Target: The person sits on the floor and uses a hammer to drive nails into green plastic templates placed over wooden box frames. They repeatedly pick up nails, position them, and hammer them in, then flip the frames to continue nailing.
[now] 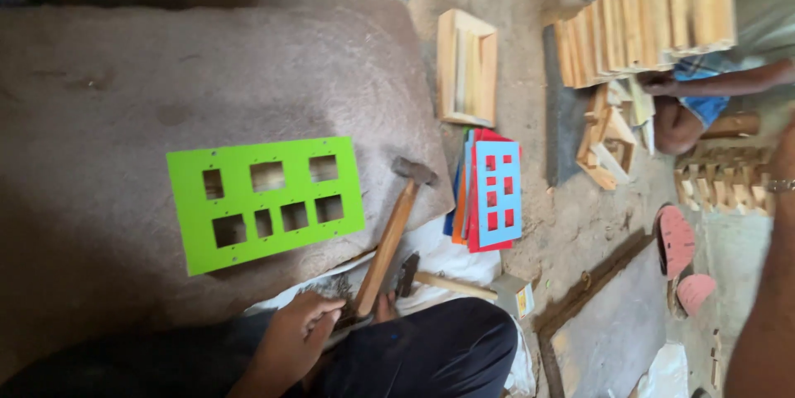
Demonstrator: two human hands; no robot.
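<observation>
My left hand (294,333) is at the bottom middle, above my dark-trousered knee (431,352). Its fingers are curled into a small pile of dark nails (327,289), right beside the end of a wooden-handled hammer (389,236). The hammer lies on a brown mat, and whether the fingers hold anything is hidden. A green plastic plate with several rectangular cut-outs (263,202) lies flat on the mat to the left of the hammer. My right hand (786,154) is cut off by the right edge; only the forearm and a wrist band show.
A second, smaller hammer (431,279) lies on white cloth next to a small box (515,294). Blue, red and orange cut-out plates (493,191) are stacked to the right. A wooden frame (466,67), stacked wooden boxes (650,21) and another person's hand (662,82) are further back.
</observation>
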